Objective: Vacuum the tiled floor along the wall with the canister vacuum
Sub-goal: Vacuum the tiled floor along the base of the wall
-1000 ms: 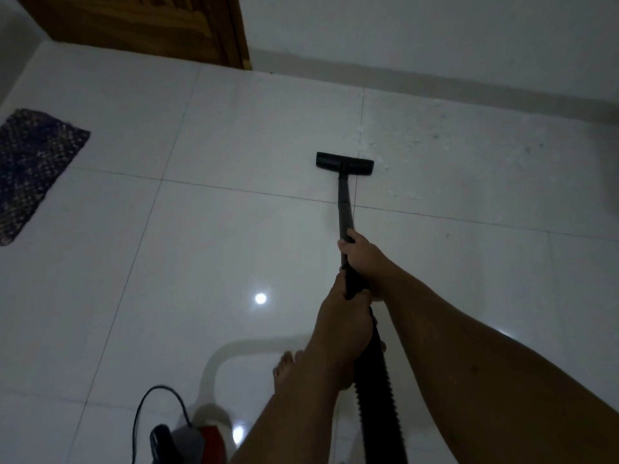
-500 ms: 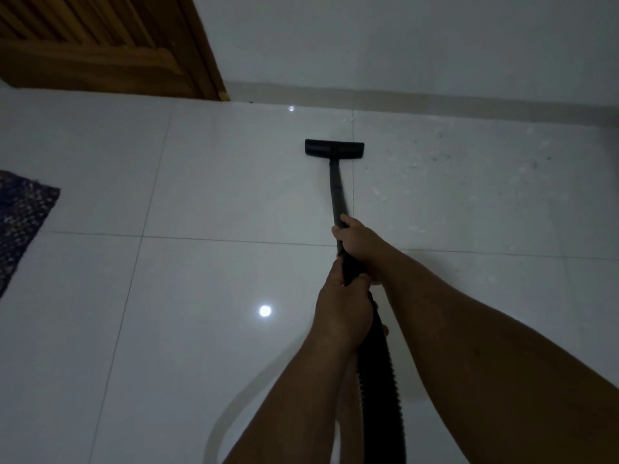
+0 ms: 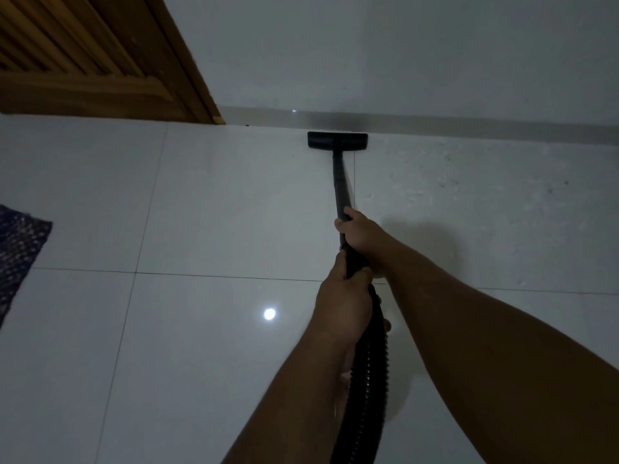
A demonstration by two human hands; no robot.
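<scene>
Head camera, looking forward and down: a glossy white tiled floor [image 3: 207, 212] fills most of the frame, crossed by thin dark grout lines, with one small round light glare at about 7 o'clock from centre. A pale grey wall [image 3: 402, 51] runs across the top, from 11 to 2 o'clock, with a slightly darker skirting strip [image 3: 469, 123] at its foot. A brown slatted wooden door [image 3: 77, 58] fills the 10 o'clock corner. A dark woven mat [image 3: 18, 252] shows partly at the 9 o'clock edge. Two bare forearms rise from the 5 o'clock corner. A black ribbed hose [image 3: 366, 390] runs up between them (its lower end leaves the frame) and joins a straight black wand [image 3: 340, 182] pointing toward 12 o'clock. The left hand [image 3: 345, 303] is wrapped around the top of the hose; the right hand [image 3: 360, 232] is wrapped around the wand just beyond it, closer to the wall. The flat black floor nozzle [image 3: 337, 141] lies crosswise on the floor at 12 o'clock, its far edge just beside or touching the skirting strip. Pale specks dot the tile at 2 o'clock.
</scene>
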